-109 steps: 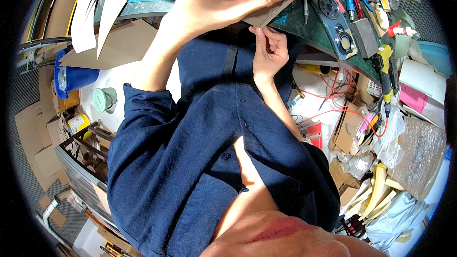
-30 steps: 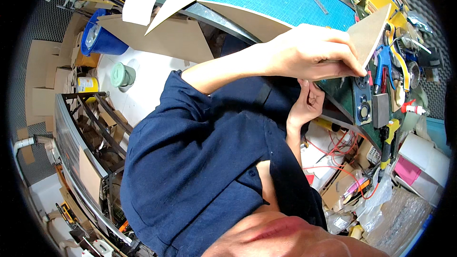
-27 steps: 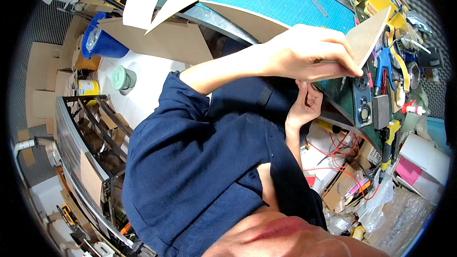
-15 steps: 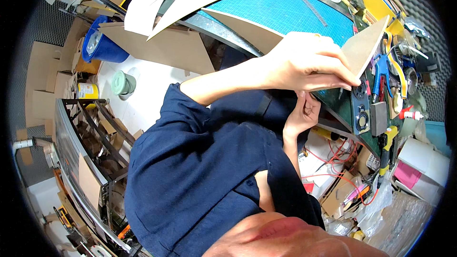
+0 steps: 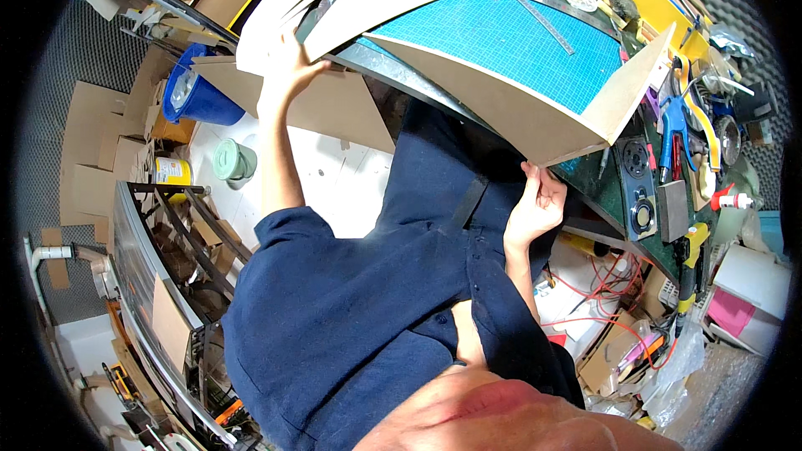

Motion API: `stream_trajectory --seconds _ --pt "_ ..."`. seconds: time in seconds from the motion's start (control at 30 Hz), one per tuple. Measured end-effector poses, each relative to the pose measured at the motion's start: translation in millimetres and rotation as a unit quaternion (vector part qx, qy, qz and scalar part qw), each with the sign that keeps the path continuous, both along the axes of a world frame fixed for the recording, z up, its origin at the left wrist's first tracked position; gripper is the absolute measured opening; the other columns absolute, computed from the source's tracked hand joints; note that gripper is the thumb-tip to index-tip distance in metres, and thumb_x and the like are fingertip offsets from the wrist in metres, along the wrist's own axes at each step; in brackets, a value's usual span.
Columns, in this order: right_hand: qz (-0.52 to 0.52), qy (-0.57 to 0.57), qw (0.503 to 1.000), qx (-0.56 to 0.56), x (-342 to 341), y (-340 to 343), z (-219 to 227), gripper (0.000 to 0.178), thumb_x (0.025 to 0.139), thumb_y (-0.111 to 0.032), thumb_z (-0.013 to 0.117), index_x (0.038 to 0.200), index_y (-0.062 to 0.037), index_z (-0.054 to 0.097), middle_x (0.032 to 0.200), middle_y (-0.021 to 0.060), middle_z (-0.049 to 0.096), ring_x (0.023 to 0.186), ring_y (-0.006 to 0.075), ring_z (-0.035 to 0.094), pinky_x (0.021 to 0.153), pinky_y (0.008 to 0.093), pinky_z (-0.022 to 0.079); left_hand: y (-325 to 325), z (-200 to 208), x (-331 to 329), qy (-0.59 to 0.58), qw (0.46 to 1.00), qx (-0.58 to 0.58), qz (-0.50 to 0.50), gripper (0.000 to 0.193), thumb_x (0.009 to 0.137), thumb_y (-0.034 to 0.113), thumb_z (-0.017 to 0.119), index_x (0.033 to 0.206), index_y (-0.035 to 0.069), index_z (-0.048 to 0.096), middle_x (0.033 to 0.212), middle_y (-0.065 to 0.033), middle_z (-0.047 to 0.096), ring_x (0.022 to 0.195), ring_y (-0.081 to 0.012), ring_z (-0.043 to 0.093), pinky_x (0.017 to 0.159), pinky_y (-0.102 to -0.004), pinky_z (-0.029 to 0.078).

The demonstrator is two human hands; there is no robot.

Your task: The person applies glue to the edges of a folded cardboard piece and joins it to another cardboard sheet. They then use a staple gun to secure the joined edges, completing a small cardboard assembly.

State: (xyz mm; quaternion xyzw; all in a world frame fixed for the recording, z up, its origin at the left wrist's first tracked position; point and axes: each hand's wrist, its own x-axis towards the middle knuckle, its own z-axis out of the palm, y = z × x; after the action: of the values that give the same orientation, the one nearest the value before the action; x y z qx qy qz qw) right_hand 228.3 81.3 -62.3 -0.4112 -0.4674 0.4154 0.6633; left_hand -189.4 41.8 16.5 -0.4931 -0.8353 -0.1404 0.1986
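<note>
My left hand [image 5: 290, 71] is stretched out at the far left, thumb spread away from the fingers. Its fingertips reach the edge of several white sheets [image 5: 259, 46] that overhang the bench. My right hand [image 5: 536, 209] is closed in a pinch at the near lower corner of a tan board piece [image 5: 501, 100]. That piece has a long panel and a shorter panel [image 5: 631, 88] standing at an angle to it, meeting at the right. It rests against the blue cutting mat [image 5: 476, 21].
A metal ruler [image 5: 543, 23] lies on the mat. To its right are blue-handled pliers [image 5: 675, 129], a speaker panel [image 5: 637, 188] and a yellow-black tool [image 5: 692, 255]. A brown board [image 5: 334, 108], blue bin [image 5: 205, 100] and green bucket [image 5: 234, 160] are at the left. Red cables [image 5: 601, 284] trail below.
My left hand has left the board's right-hand panel and swung far left to the white sheets. My right hand keeps its pinch at the lower corner, now in plainer view.
</note>
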Motion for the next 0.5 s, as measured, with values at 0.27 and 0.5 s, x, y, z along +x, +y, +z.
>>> stream_trajectory --seconds 0.27,0.5 --pt "-0.005 -0.016 1.000 0.000 0.4 -1.5 2.9 0.006 0.091 0.006 0.059 0.094 0.0095 0.056 0.097 0.0207 0.066 0.083 0.0232 0.068 0.079 0.0311 0.056 -16.9 -11.1 -23.1 -0.189 0.975 0.085 -0.082 0.038 0.081 0.018 0.069 0.114 0.006 0.055 0.098 -0.0144 0.063 0.096 -0.0259 0.061 0.086 -0.0363 0.047" --pt "-0.002 -0.043 0.999 0.013 1.1 0.4 1.7 0.006 0.091 0.004 0.059 0.093 0.0089 0.056 0.096 0.0192 0.066 0.083 0.0220 0.068 0.079 0.0307 0.056 -12.0 -0.3 -85.1 -0.252 0.949 0.183 -0.042 0.016 0.086 0.005 0.053 0.101 0.000 0.056 0.085 -0.0113 0.060 0.085 -0.0182 0.058 0.079 -0.0304 0.046"
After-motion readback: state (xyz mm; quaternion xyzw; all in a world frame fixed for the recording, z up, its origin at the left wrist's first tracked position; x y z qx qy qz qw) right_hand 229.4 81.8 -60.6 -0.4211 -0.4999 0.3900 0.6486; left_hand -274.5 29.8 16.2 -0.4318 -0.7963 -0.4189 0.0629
